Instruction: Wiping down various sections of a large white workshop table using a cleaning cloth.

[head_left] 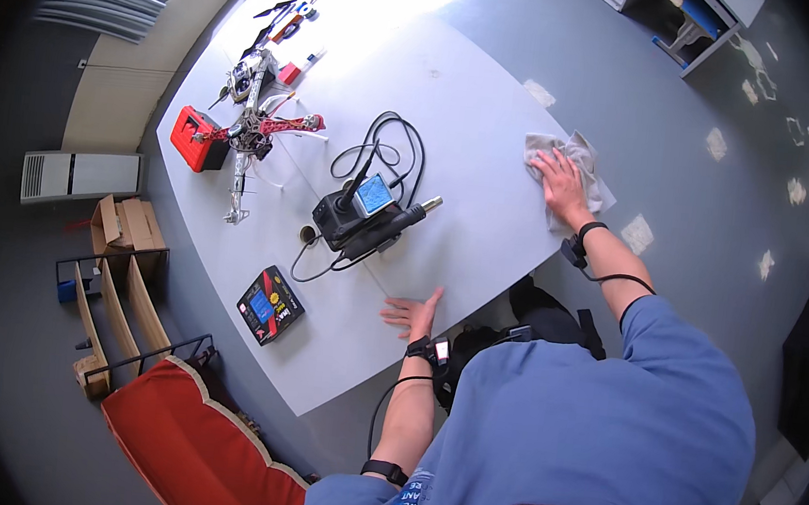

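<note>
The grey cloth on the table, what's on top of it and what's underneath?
The right hand rests on top of the grey cloth. The tabletop shows beside it, but whatever lies directly underneath is covered and can't be seen.

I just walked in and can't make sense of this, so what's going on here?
A person is at a pale table, right hand spread on a grey cloth near its right corner. The left hand is open and empty by the near edge. Farther left, a black corded device and a drone frame stand on the table.
</note>
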The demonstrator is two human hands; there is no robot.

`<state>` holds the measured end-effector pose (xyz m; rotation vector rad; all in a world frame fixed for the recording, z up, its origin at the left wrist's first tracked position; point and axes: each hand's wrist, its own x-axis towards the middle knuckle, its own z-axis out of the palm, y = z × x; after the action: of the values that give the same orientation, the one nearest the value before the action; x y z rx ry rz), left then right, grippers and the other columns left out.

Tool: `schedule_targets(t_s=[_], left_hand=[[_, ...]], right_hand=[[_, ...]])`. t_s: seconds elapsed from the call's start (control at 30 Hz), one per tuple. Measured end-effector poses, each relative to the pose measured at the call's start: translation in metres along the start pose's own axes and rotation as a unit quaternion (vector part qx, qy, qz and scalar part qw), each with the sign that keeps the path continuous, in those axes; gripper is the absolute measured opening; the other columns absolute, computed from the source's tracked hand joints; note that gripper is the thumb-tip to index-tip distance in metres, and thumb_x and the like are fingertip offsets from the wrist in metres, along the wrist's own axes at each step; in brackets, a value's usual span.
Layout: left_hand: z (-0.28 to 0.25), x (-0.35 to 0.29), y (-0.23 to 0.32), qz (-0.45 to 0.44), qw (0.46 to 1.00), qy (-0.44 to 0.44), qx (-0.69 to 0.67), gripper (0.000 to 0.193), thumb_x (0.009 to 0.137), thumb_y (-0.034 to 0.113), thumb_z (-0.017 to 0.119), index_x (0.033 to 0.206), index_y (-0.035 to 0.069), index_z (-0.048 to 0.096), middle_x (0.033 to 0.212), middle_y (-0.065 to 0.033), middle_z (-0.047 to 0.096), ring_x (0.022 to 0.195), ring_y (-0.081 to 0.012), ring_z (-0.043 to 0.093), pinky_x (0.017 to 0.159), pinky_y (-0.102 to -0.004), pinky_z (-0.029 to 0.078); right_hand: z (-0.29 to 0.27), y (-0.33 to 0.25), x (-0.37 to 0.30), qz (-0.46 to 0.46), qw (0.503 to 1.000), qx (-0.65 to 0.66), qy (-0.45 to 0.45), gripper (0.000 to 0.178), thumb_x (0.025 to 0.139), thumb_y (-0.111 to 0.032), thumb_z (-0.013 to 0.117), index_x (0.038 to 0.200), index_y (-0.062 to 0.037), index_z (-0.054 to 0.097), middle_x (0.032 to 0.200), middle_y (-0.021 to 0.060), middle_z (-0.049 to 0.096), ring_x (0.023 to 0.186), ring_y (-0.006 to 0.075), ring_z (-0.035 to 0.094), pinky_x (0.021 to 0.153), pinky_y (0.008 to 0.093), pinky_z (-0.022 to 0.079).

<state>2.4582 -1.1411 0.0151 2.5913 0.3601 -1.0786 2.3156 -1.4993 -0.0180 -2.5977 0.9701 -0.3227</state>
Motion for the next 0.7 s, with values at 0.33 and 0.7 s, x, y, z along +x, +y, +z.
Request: schedule_targets(t_s=[0.33, 0.7], left_hand=[[0.009, 0.002, -0.004, 0.021, 0.999, -0.018, 0.035, 0.158, 0.049, 0.069, 0.082, 0.143, 0.003, -0.027, 0.146, -0.0292, -0.033, 0.137, -0.0445, -0.03, 0.104, -0.0709, -0.002], [0.011, 0.004, -0.01, 0.009, 1.0, 0.006, 0.007, 0.16, 0.046, 0.066, 0.084, 0.144, 0.006, -0.027, 0.147, -0.0286, -0.033, 0.136, -0.0432, -0.032, 0.104, -0.0713, -0.005]], right_hand=[[0.058, -0.06, 0.064, -0.072, 0.99, 0.111, -0.056, 0.058, 0.081, -0.007, 0.052, 0.137, -0.0204, 0.047, 0.148, 0.0036, 0.039, 0.14, 0.0296, 0.028, 0.112, 0.0525, 0.02], [-0.03, -0.039, -0.044, -0.284, 0.944, -0.106, -0.133, 0.052, 0.09, -0.026, 0.053, 0.141, -0.0253, 0.043, 0.15, 0.0023, 0.036, 0.138, 0.0296, 0.033, 0.111, 0.0486, 0.026]])
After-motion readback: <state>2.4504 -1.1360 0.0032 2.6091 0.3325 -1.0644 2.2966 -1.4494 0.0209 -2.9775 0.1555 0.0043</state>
